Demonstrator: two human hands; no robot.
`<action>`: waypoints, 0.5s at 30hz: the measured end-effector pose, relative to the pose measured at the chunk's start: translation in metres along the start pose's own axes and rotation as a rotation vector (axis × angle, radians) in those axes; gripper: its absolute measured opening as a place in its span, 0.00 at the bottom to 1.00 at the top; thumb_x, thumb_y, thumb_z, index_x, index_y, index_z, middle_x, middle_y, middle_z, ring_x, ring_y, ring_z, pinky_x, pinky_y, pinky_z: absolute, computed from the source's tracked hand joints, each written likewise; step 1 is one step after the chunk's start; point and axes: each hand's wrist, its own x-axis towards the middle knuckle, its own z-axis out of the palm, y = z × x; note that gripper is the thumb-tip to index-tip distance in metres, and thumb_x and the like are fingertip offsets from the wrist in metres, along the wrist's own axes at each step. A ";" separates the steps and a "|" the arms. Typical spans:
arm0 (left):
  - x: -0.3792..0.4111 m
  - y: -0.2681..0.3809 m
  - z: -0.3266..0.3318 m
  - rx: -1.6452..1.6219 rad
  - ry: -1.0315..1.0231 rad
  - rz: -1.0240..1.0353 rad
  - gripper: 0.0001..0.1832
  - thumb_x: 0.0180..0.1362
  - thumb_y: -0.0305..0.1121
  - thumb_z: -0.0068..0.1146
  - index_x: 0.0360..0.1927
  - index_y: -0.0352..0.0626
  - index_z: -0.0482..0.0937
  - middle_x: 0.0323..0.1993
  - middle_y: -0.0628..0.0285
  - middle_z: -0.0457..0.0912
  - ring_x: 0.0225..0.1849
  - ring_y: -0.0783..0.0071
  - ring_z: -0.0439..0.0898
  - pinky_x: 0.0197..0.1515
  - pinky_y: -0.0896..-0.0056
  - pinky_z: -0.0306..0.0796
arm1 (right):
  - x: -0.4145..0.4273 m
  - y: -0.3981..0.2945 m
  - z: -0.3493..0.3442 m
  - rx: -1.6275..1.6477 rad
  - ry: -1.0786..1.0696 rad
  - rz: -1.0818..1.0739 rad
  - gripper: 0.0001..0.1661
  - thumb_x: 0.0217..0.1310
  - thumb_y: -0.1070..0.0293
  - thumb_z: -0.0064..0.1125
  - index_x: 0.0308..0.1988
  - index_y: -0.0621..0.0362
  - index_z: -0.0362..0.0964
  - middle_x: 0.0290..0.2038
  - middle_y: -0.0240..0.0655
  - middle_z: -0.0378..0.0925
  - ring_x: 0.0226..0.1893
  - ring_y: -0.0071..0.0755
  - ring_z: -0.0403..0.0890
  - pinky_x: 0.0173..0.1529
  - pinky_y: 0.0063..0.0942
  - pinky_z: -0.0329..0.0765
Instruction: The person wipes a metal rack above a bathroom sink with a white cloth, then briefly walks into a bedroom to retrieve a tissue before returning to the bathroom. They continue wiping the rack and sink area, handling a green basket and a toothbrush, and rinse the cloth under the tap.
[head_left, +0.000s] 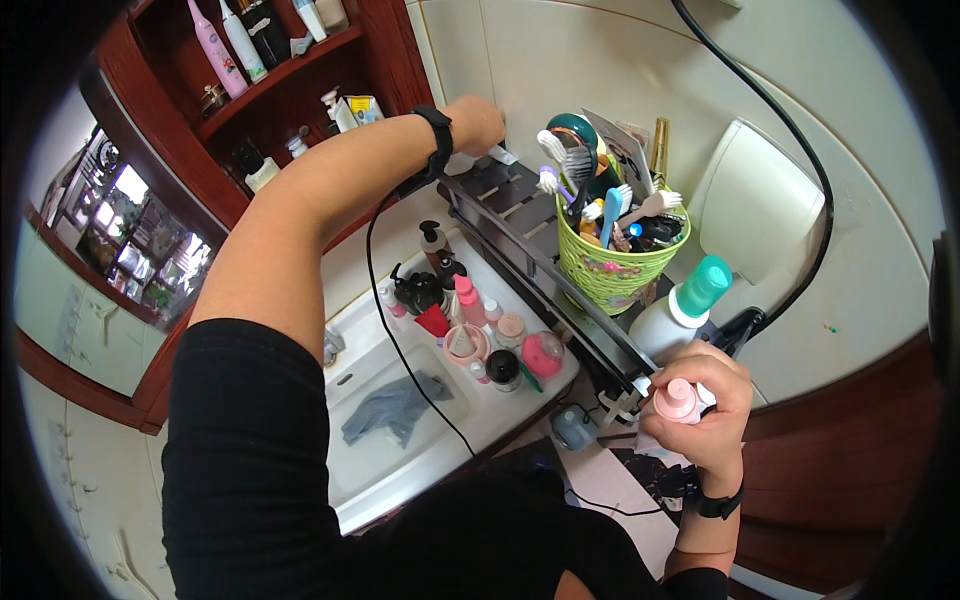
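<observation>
My right hand (709, 420) is wrapped around a bottle with a pink cap (677, 397), beside the near end of a dark metal wall shelf (551, 274). Far across, my left hand (477, 126) reaches to the shelf's other end by the wall. Its fingers are turned away from view, so its grip is hidden. Just below it shows a small white item (502, 154). A lime-green woven basket (615, 266) full of brushes stands on the shelf. Between it and my right hand is a white bottle (660, 330) with a green cap (705, 285).
Pink and black bottles and jars, including a pink pump bottle (468, 300), crowd one end of the white sink (517, 420). A grey-blue cloth (401, 409) lies in the basin. A thin black cable (390, 330) hangs across. The red-brown cabinet (281, 71) holds electric toothbrushes.
</observation>
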 end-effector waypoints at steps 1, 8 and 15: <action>0.001 0.000 0.000 0.029 -0.044 0.008 0.14 0.54 0.34 0.61 0.42 0.44 0.87 0.45 0.56 0.85 0.49 0.56 0.83 0.48 0.56 0.77 | 0.000 0.000 0.000 -0.011 -0.005 0.000 0.19 0.36 0.72 0.76 0.34 0.61 0.79 0.27 0.34 0.79 0.27 0.29 0.79 0.33 0.24 0.74; 0.021 0.016 0.005 -0.017 -0.054 0.131 0.14 0.53 0.34 0.60 0.44 0.45 0.87 0.43 0.55 0.86 0.48 0.54 0.84 0.46 0.55 0.78 | -0.002 0.000 0.000 0.007 0.020 0.004 0.20 0.34 0.73 0.76 0.34 0.60 0.80 0.27 0.34 0.79 0.27 0.30 0.79 0.33 0.24 0.74; 0.028 -0.011 0.033 -0.412 -0.182 0.207 0.21 0.56 0.30 0.57 0.55 0.47 0.81 0.47 0.50 0.84 0.51 0.57 0.81 0.50 0.57 0.75 | 0.001 -0.002 0.002 0.006 0.016 -0.003 0.19 0.35 0.75 0.77 0.33 0.61 0.79 0.28 0.35 0.79 0.27 0.31 0.79 0.34 0.25 0.74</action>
